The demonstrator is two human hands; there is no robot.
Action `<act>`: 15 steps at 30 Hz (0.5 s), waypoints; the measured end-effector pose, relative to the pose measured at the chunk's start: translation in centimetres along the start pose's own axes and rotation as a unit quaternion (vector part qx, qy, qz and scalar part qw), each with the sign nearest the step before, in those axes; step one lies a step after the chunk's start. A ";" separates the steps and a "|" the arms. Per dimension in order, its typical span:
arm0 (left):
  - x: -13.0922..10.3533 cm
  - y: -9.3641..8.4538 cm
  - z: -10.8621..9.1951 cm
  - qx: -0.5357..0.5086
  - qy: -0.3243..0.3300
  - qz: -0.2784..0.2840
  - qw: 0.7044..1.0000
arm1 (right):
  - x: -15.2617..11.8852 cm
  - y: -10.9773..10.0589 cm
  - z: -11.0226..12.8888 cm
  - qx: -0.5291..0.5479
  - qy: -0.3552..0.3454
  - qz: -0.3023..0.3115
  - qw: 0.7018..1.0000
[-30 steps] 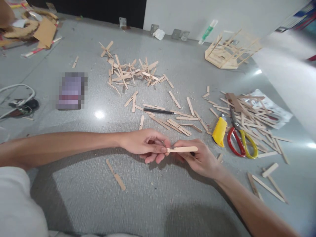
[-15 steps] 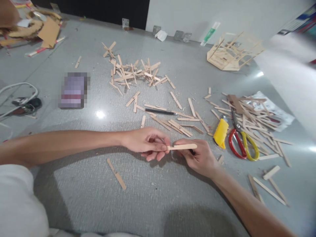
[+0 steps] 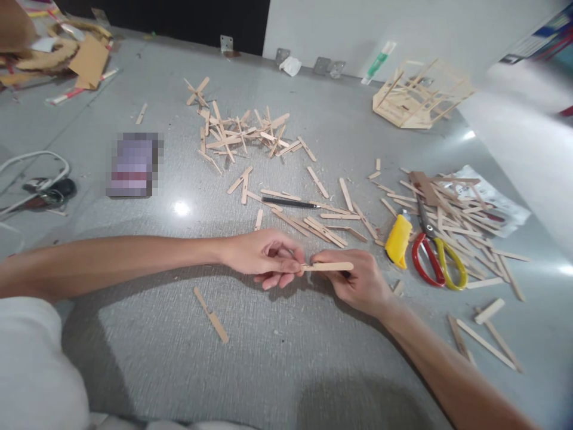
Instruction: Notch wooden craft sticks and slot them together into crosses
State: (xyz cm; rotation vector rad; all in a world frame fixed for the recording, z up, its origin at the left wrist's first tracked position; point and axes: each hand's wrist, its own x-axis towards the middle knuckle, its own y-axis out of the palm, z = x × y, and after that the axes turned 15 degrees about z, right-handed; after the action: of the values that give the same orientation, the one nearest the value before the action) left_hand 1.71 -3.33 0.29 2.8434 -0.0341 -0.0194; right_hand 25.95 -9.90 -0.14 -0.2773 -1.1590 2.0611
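Observation:
My left hand (image 3: 273, 260) pinches one end of a pale wooden stick (image 3: 333, 266) between thumb and fingers. The stick has a notch near that end and points right, its rounded end over my right hand (image 3: 353, 278). My right hand is closed close behind the stick; its fingertips are hidden, and what they hold cannot be made out. Below my left hand, a notched stick (image 3: 211, 315) lies on the grey table (image 3: 250, 382). Beyond the hands lie loose sticks (image 3: 320, 232) and a black pen-like knife (image 3: 289, 203).
A yellow cutter (image 3: 398, 240) and red-and-yellow-handled scissors (image 3: 428, 239) lie right, beside a heap of sticks (image 3: 474, 230). Crossed sticks (image 3: 242, 134) are piled farther back. A hexagonal stick frame (image 3: 416, 104) stands back right. At left are a blurred purple object (image 3: 132, 164) and a cable (image 3: 40, 154).
The held stick and both hands have shifted very slightly in view. My left hand keeps its pinch on the stick.

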 end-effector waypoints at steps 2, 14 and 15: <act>-0.1 -0.1 0.1 0.009 0.000 -0.002 1.000 | -0.2 0.0 -0.2 -0.010 0.002 0.002 1.000; -0.1 0.3 0.0 0.020 -0.008 -0.007 1.000 | 0.3 -0.1 0.4 0.014 0.013 0.006 1.000; 0.0 0.3 0.0 0.019 -0.010 -0.008 1.000 | 0.4 -0.1 0.5 0.014 0.013 0.007 1.000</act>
State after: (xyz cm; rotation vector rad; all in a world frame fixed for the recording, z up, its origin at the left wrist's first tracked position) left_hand 1.65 -3.66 0.40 2.8812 -0.0152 -0.0527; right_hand 25.52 -9.89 0.30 -0.2986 -1.1164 2.0790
